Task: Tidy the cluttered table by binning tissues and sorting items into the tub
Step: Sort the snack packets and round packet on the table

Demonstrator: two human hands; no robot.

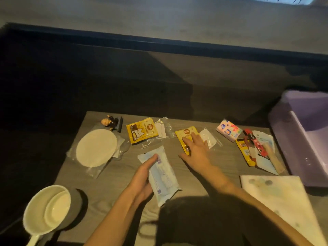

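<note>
My left hand (142,176) grips a white wet-wipe pack (162,176) lying on the grey table (110,192). My right hand (197,148) rests flat, fingers spread, on a yellow snack packet (184,134) at the table's middle. Another yellow packet (142,130) lies further left with clear wrappers (165,129) beside it. A purple tub (301,139) stands at the table's right edge. A colourful tissue pack (229,130) sits at the far right, next to a third yellow packet (245,153), a red sachet (255,143) and white papers (264,162).
A round white disc in a clear bag (96,148) and a small figurine (111,122) lie at the far left. A white saucepan (48,210) sits at the near left corner. A pale cloth (280,201) covers the near right. Dark floor lies beyond.
</note>
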